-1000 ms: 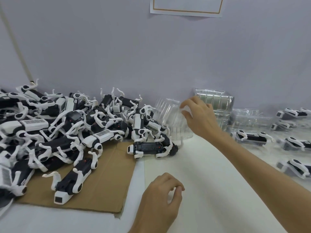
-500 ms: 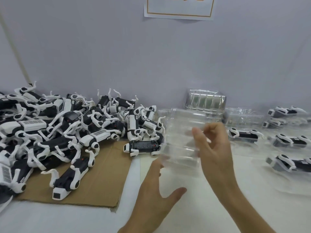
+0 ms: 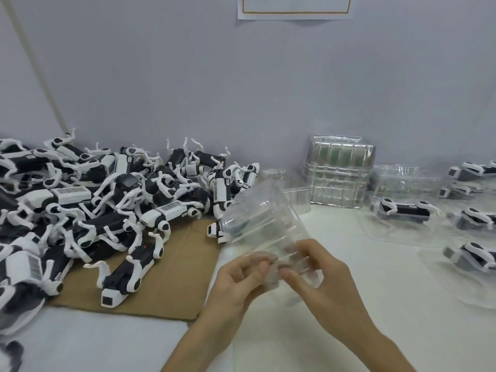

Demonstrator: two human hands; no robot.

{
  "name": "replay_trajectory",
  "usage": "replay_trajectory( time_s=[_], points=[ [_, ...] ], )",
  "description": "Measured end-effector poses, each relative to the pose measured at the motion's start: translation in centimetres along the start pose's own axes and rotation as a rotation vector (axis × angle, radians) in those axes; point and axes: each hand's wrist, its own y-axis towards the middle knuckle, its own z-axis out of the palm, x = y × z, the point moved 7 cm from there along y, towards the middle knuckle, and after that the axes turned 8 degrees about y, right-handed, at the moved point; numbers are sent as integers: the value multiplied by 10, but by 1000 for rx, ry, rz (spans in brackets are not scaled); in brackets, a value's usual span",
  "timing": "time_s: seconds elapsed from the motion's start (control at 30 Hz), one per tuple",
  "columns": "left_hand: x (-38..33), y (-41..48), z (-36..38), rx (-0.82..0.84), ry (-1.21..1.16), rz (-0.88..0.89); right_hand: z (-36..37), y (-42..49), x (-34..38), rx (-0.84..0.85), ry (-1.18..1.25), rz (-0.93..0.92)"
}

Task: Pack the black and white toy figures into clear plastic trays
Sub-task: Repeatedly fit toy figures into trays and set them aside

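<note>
At centre frame, both hands hold one clear plastic tray [image 3: 264,218] above the white surface [image 3: 349,331]. It is empty and tilted, its far end rising toward the upper left. The left hand [image 3: 241,280] pinches the tray's near edge with curled fingers, and the right hand [image 3: 319,275] grips the same end just beside it. At right of centre, a stack of empty clear trays [image 3: 338,173] stands against the wall. Along the right edge lie filled trays [image 3: 402,210], each holding one toy figure on its side. The loose toy figures [image 3: 107,200] fill the left of the frame in a tangled heap, partly on a cardboard sheet [image 3: 174,285]. They have black bodies, white bent legs and white panels, some with barcode labels.
</note>
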Motion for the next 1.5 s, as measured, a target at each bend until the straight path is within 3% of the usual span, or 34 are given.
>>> replay_trajectory(
  time_s=[0.13,0.4,0.7,0.8,0.93,1.1,1.3,1.5],
  points=[
    [8,-4,17,132,22,-13,0,-3,3,-39,44,-34],
    [0,-4,-1,-118,113,19,3,-4,7,26,47,-62],
    [3,0,1,-3,-15,-37,-22,3,3,-136,183,10],
    [6,2,-4,-73,-29,-45,-28,7,2,-161,215,22],
    [6,5,-22,-207,-54,-38,-55,11,-3,-329,276,20],
    [11,4,-39,-295,-187,-105,-86,11,-7,-477,205,12],
    [27,-5,-45,-463,-301,-285,-82,26,-2,-384,82,3],
    [35,-7,-42,-504,-256,-390,-60,90,27,-322,-243,-206]
  ],
)
